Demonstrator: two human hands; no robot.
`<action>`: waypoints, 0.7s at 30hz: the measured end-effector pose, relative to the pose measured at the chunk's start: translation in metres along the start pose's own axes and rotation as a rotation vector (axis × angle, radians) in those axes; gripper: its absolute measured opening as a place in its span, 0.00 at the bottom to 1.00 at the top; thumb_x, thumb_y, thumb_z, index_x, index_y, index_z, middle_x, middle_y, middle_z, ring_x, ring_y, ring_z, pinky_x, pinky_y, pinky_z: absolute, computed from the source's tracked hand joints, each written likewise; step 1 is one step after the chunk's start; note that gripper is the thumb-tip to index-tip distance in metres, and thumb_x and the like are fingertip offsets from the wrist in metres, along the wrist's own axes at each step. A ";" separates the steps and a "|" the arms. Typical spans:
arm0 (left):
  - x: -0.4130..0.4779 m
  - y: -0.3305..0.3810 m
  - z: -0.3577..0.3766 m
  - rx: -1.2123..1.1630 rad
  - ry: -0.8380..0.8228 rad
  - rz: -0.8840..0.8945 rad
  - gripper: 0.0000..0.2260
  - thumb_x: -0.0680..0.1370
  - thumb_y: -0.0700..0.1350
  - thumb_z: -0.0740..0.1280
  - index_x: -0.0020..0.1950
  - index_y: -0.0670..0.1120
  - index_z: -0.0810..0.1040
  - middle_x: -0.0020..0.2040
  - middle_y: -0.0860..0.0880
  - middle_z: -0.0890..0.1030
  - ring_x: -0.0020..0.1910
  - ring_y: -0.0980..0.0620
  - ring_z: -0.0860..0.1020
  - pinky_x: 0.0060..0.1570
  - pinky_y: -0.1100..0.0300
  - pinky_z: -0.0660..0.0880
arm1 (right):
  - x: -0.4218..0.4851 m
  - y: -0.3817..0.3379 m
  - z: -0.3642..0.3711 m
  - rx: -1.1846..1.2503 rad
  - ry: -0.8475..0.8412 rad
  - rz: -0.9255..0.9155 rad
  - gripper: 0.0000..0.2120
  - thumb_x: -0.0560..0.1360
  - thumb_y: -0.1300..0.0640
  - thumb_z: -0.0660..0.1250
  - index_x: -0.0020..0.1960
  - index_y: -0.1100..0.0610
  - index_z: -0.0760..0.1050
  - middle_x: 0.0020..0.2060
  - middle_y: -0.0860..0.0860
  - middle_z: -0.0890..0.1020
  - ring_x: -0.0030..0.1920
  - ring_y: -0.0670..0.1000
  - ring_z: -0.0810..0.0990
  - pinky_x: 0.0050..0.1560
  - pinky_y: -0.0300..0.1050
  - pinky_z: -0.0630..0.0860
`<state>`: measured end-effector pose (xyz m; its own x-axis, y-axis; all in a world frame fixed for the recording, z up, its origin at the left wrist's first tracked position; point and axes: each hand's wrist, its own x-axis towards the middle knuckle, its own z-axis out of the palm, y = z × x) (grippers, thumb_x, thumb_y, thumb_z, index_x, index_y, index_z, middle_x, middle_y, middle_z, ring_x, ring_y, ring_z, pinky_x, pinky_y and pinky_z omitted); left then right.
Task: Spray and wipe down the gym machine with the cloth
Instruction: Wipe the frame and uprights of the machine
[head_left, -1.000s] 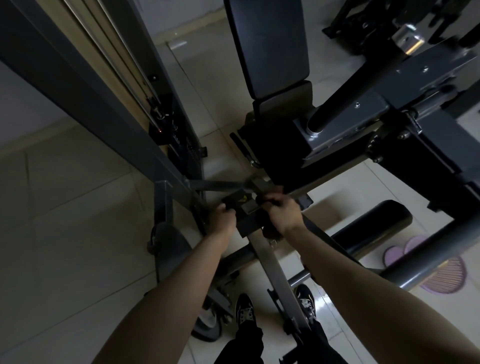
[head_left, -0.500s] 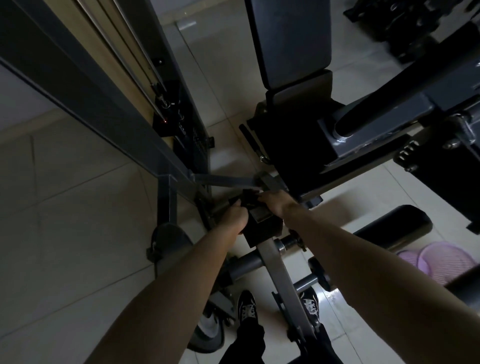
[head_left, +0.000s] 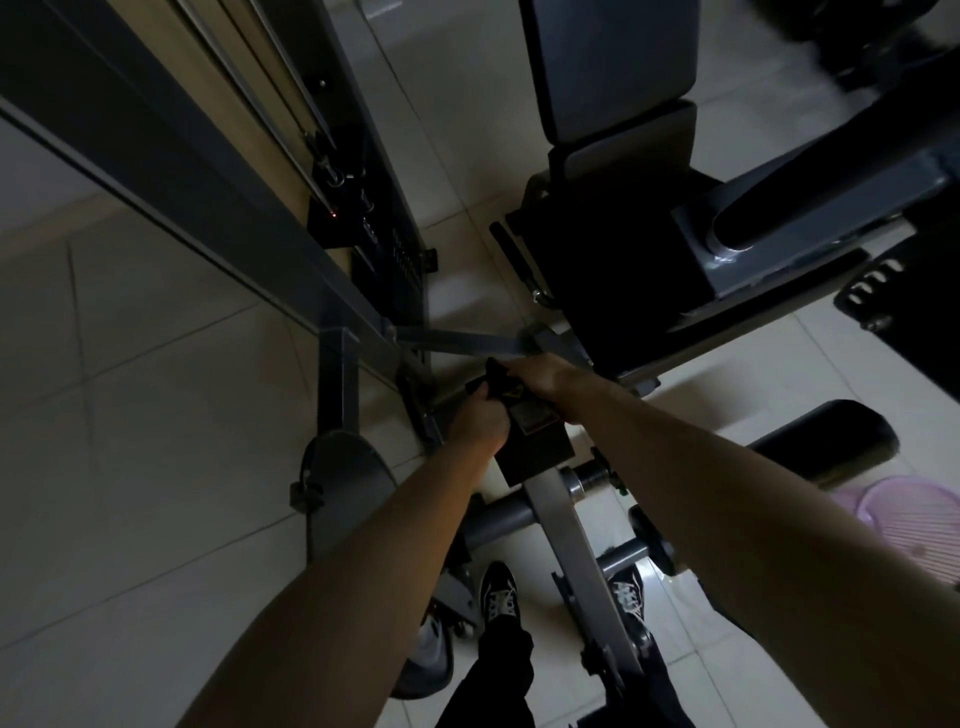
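- Cloth (head_left: 491, 380): dark and bunched, lying on the far end of the machine's dark block (head_left: 537, 447), wedged between both hands.
- Long axis: the block runs from the grip back toward me and continues down the grey bar (head_left: 576, 551).
- Left hand (head_left: 475, 423): fist curled round the cloth's near edge; I judge it the nearer hand.
- Right hand (head_left: 540, 376): draped over the block's far end, wrist bent; fingers hidden, so I cannot tell its grip.

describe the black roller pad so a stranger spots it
Find the gym machine's grey sloped beam above the shoes. Right of it, past the right forearm, lies the roller pad: a fat black cylinder beside a lilac disc, unlike the flat seat pads.
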<state>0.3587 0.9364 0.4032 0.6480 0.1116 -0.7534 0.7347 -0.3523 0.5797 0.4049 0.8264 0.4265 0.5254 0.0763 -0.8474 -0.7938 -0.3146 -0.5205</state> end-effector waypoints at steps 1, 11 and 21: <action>0.001 -0.001 0.001 0.014 0.007 -0.009 0.20 0.85 0.46 0.55 0.78 0.53 0.66 0.72 0.44 0.74 0.68 0.41 0.73 0.71 0.47 0.69 | -0.008 0.003 -0.004 -0.003 0.012 -0.001 0.10 0.82 0.53 0.63 0.51 0.58 0.78 0.43 0.55 0.82 0.38 0.52 0.81 0.35 0.43 0.78; -0.022 0.006 -0.005 0.074 0.093 -0.002 0.24 0.86 0.42 0.51 0.83 0.50 0.53 0.76 0.39 0.67 0.72 0.37 0.70 0.67 0.48 0.69 | -0.078 0.016 -0.005 -0.185 0.181 -0.071 0.17 0.84 0.51 0.57 0.66 0.57 0.76 0.60 0.57 0.80 0.57 0.57 0.80 0.59 0.51 0.77; -0.079 -0.012 -0.002 -0.095 0.143 0.259 0.23 0.86 0.45 0.56 0.81 0.50 0.56 0.78 0.43 0.65 0.71 0.41 0.72 0.54 0.59 0.69 | -0.125 0.056 0.008 -0.031 0.387 -0.248 0.10 0.82 0.56 0.60 0.55 0.50 0.81 0.57 0.53 0.82 0.58 0.55 0.80 0.58 0.45 0.75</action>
<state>0.2989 0.9340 0.4566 0.8331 0.1616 -0.5290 0.5522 -0.2989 0.7783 0.2922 0.8072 0.5023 0.7785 -0.2039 -0.5936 -0.6234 -0.3603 -0.6939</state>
